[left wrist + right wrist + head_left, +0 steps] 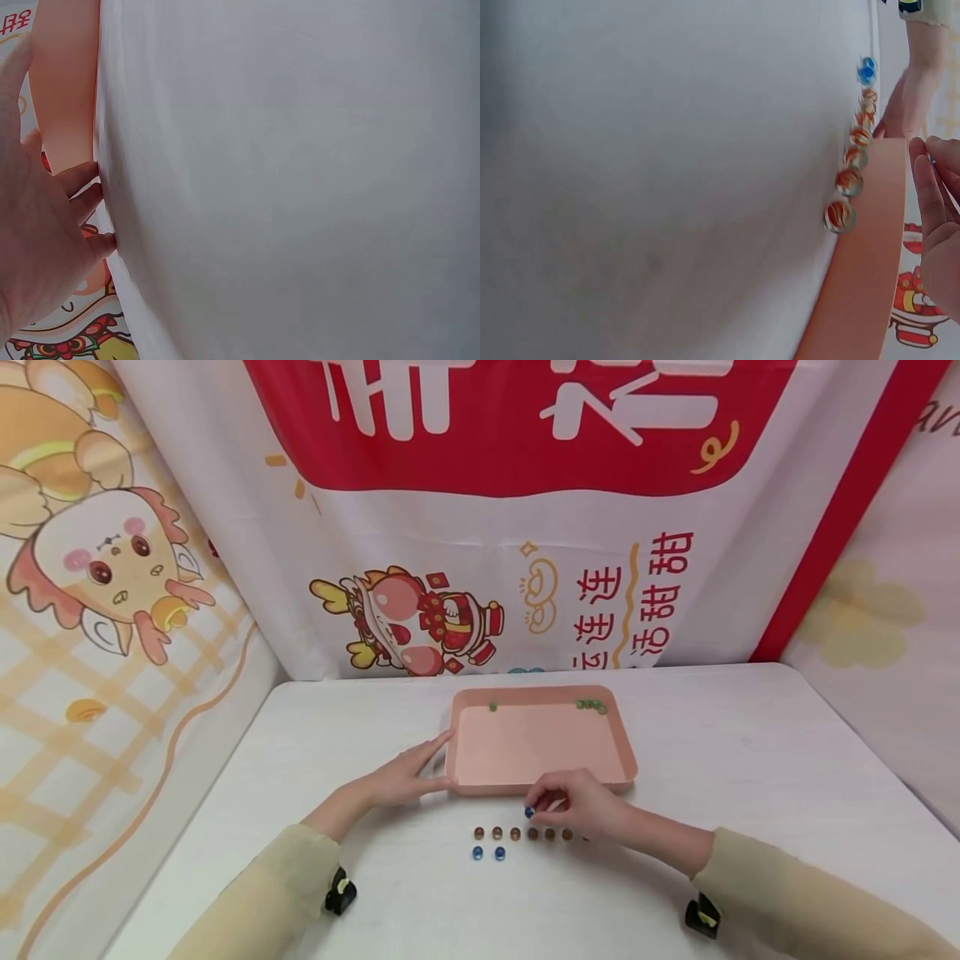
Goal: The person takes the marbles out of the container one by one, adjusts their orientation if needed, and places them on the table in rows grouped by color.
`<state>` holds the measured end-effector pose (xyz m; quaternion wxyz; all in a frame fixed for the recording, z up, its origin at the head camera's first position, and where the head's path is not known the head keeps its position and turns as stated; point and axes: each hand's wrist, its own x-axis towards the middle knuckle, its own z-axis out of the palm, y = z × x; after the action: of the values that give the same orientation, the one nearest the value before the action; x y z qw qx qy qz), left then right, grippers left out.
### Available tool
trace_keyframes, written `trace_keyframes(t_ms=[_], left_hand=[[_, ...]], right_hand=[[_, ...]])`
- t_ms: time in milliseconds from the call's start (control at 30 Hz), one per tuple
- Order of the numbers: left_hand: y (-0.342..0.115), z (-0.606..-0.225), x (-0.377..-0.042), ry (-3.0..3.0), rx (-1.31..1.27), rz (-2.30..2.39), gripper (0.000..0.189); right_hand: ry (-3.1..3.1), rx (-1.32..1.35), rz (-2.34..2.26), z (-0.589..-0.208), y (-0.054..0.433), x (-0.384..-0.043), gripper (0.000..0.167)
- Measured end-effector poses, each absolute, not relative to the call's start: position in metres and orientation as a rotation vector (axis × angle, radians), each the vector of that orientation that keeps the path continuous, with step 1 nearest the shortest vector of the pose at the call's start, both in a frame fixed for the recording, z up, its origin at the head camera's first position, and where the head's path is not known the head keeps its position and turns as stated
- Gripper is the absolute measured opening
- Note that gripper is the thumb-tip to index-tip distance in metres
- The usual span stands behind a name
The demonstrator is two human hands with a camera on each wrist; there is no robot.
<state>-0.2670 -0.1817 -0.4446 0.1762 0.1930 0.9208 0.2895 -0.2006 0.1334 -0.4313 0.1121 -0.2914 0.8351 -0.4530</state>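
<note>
Between its thumb and fingers my right hand [583,803] pinches a blue marble [529,812], just off the near edge of the pink tray [540,790]. My left hand [405,778] rests against the tray's left side with thumb and fingers spread; in the left wrist view its fingertips [88,178] reach the table surface. In front of the tray runs a row of several reddish-brown marbles [515,834], its right end partly hidden by my right hand. Nearer to me, two blue marbles [489,853] lie side by side under the row's left end.
Inside the tray, several green marbles [592,705] sit together at the far right corner and one green marble [492,707] at the far left. A printed cloth backdrop [480,527] stands behind the white table [360,885], with printed cloth on both sides.
</note>
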Motion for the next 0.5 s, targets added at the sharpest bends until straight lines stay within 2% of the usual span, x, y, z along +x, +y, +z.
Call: trace_keyframes(t_ms=[500], left_hand=[[-0.182,-0.445,-0.269,2.605,0.568,0.818,0.088]], right_hand=[[2.412,-1.118,-1.154,-0.443,0.123,-0.195,0.012]])
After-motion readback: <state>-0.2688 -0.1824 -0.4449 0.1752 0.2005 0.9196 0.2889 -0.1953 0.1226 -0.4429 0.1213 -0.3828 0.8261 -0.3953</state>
